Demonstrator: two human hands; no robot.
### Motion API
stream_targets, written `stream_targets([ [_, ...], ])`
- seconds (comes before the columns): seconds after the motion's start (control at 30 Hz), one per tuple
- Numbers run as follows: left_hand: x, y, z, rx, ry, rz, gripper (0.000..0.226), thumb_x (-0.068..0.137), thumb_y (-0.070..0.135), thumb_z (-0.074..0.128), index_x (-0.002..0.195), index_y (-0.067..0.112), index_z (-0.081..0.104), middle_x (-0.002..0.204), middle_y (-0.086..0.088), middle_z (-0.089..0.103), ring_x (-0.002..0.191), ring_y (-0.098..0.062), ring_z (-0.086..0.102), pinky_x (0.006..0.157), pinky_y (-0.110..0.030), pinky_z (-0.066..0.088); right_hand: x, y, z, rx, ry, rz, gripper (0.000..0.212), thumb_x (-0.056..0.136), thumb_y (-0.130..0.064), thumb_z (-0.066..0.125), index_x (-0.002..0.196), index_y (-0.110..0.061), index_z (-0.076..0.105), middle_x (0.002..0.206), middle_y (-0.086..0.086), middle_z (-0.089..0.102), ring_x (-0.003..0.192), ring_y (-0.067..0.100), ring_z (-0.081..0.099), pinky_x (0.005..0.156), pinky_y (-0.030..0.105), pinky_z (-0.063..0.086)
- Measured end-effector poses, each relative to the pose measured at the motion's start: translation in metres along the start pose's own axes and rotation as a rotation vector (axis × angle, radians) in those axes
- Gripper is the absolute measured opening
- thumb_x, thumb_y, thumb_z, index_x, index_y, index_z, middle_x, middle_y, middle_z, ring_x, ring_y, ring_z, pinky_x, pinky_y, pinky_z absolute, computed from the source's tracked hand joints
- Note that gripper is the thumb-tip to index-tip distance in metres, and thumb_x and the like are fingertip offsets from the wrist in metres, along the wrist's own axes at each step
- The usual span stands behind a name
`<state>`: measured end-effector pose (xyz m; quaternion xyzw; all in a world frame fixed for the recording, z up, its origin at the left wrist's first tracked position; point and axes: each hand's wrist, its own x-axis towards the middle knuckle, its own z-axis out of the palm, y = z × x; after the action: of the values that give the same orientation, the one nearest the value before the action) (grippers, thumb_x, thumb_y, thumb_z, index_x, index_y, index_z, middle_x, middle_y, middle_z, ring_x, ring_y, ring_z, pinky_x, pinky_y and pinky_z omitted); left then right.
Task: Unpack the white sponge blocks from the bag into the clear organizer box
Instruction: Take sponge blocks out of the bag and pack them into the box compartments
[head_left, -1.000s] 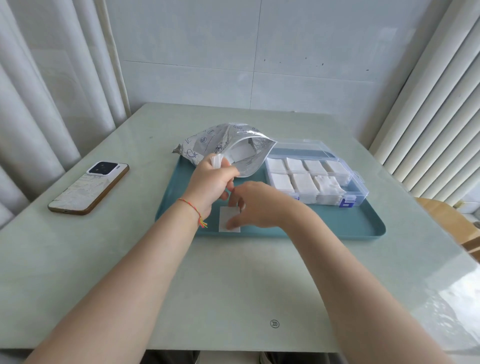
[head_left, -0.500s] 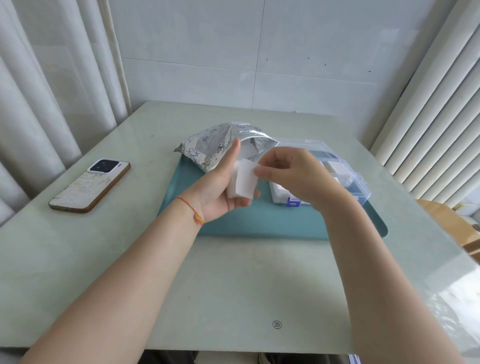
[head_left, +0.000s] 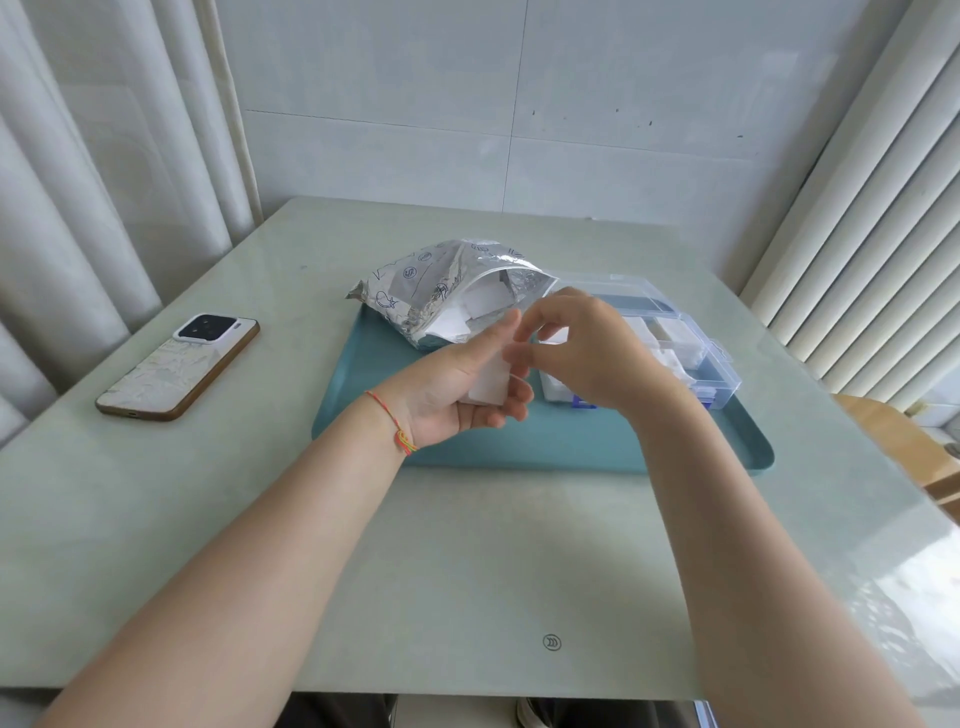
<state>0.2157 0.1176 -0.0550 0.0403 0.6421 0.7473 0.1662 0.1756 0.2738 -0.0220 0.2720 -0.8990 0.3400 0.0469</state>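
You are sitting at a pale green, glossy bench (head_left: 467, 545) pushed against a white tiled wall, with pleated curtains on both sides. A phone (head_left: 179, 366) in a marbled case lies face down at the left, well apart from the teal tray (head_left: 519, 441) in the middle.

On the tray's far left lies the crinkled foil bag (head_left: 441, 293), its mouth gaping toward you with soft white sponge blocks (head_left: 485, 304) showing inside. Just to its right stands the clear organizer box (head_left: 691, 353), hard transparent plastic with its lid back and a blue latch, white blocks already lying in its compartments.

Your left hand (head_left: 467, 384) is turned palm up above the tray, fingers curled around a flat, rectangular white sponge block (head_left: 488, 382); a red cord sits at that wrist. Your right hand (head_left: 582, 353) pinches at the block's top edge with thumb and fingertips.

Compared with half a second ago, both hands have sunk slightly and the block lies deeper in your left palm, while the right fingers have closed in tighter over it. The bag, box and phone have not shifted.
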Motion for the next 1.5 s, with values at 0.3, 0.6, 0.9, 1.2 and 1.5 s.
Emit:
stream_targets([
  [0.3, 0.007, -0.003, -0.007, -0.164, 0.093, -0.053, 0.012, 0.094, 0.017, 0.057, 0.083, 0.02, 0.058, 0.063, 0.002, 0.052, 0.053, -0.01, 0.053, 0.05, -0.021, 0.045, -0.008, -0.005, 0.008, 0.07, -0.196, -0.068, 0.07, 0.072, -0.036, 0.081, 0.132, -0.039, 0.045, 0.133, -0.013, 0.044, 0.119, 0.003, 0.043, 0.089, 0.015, 0.036],
  [0.6, 0.027, 0.034, 0.013, -0.123, 0.026, -0.036, 0.015, 0.088, 0.02, 0.062, 0.102, 0.014, 0.061, 0.085, -0.005, 0.054, 0.078, -0.013, 0.049, 0.065, -0.022, 0.037, 0.001, -0.014, -0.022, -0.185, -0.204, -0.096, 0.071, 0.07, -0.052, 0.08, 0.13, -0.03, 0.049, 0.118, -0.009, 0.047, 0.108, 0.01, 0.044, 0.092, 0.028, 0.036],
  [0.9, 0.091, 0.055, 0.077, 0.25, -0.168, 0.028, 0.014, 0.077, 0.007, 0.062, 0.085, 0.015, 0.07, 0.069, -0.004, 0.037, 0.055, -0.012, 0.034, 0.045, -0.019, 0.023, 0.004, 0.062, -0.111, 0.075, -0.094, 0.079, 0.01, 0.092, -0.031, 0.066, 0.098, -0.025, 0.069, 0.109, -0.008, 0.067, 0.106, 0.006, 0.062, 0.093, 0.021, 0.046],
  [1.2, 0.133, 0.046, 0.113, 0.835, 0.216, 0.091, 0.036, 0.075, 0.025, 0.074, 0.107, 0.02, 0.057, 0.088, 0.004, 0.062, 0.075, -0.013, 0.059, 0.068, -0.027, 0.045, -0.001, 0.119, -0.15, -0.008, 0.045, 0.146, 0.002, 0.091, -0.017, 0.066, 0.09, -0.016, 0.068, 0.078, -0.007, 0.067, 0.069, 0.01, 0.061, 0.064, 0.02, 0.044],
  [1.5, 0.127, 0.018, 0.12, 1.319, 0.048, 0.216, 0.025, 0.072, 0.039, 0.082, 0.085, 0.021, 0.071, 0.084, 0.01, 0.061, 0.082, -0.011, 0.059, 0.074, -0.024, 0.048, 0.008, 0.138, -0.135, -0.254, -0.207, 0.174, 0.015, 0.09, -0.014, 0.062, 0.099, -0.021, 0.072, 0.094, -0.009, 0.065, 0.08, 0.009, 0.055, 0.062, 0.015, 0.037],
])
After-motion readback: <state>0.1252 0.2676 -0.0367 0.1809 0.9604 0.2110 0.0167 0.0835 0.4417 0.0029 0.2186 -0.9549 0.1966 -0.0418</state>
